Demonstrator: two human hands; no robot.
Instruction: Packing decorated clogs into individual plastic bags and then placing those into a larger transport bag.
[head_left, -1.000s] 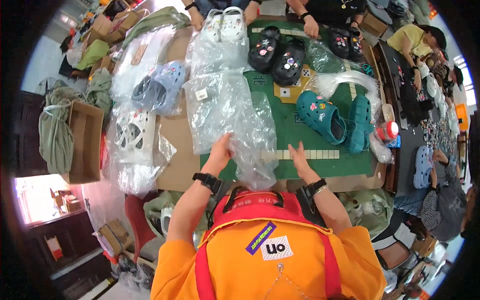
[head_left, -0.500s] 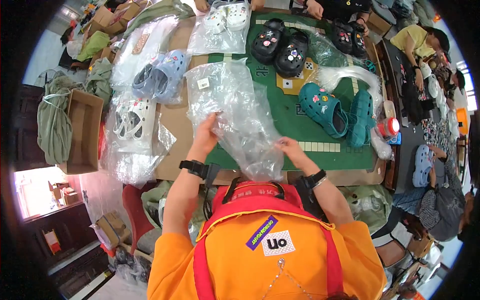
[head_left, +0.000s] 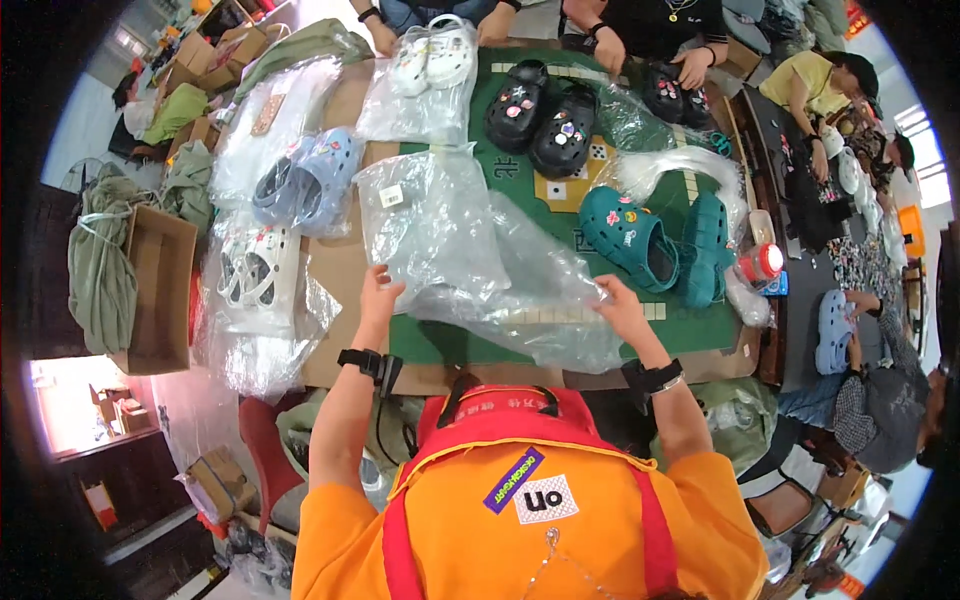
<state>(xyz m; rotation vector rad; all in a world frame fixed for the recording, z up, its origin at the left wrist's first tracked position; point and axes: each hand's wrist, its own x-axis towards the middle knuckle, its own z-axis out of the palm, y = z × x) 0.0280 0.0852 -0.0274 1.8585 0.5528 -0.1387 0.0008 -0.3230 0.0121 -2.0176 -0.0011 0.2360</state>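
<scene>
Right hand (head_left: pixel 624 308) in now, thumb and fingertips pinching the edge of a clear plastic bag (head_left: pixel 475 265); left hand (head_left: pixel 379 300) by its left side, thumb parted from the fingers, contact hard to tell! The bag lies across the green mat (head_left: pixel 700 325), teal clogs (head_left: pixel 628 238) just right, black clogs (head_left: pixel 562 140) beyond, white clogs (head_left: pixel 262 268) over left.

A cardboard box (head_left: pixel 163 290) was at nine o'clock, a red chair (head_left: pixel 264 440) at eight, a red-and-white jar (head_left: pixel 760 263) at three, a yellow-topped person (head_left: pixel 822 88) at two.
</scene>
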